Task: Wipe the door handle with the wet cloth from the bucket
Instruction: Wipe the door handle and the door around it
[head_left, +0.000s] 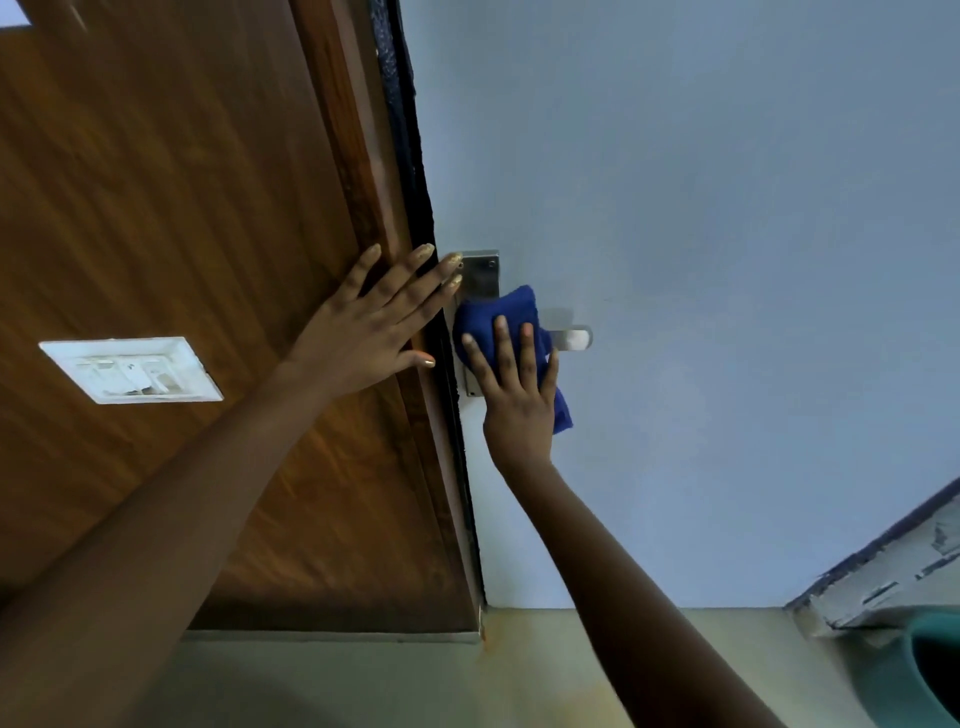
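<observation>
Right hand (519, 400): grip closed over the cloth (501, 317), fingers spread across it, pressing the blue wad against the handle (571, 338).
Cloth: bunched, covering the handle's inner part and the lower half of the plate (480, 275); a tail hangs below the palm.
Handle: metal lever on the pale door (727, 208); long axis lies crosswise, free end pointing right, away from the door edge. Only the tip shows bare.
Left hand (374, 327): grip released, palm flat on the wooden panel (156, 182), fingertips reaching the plate's top.
Bucket (930, 670): green, lower right corner, well apart.
Switch (132, 370): white, on the panel, left.
Risks, judged: downward pressure may turn the lever and swing the door; the tip may be missed; wet cloth may drip down the door.
</observation>
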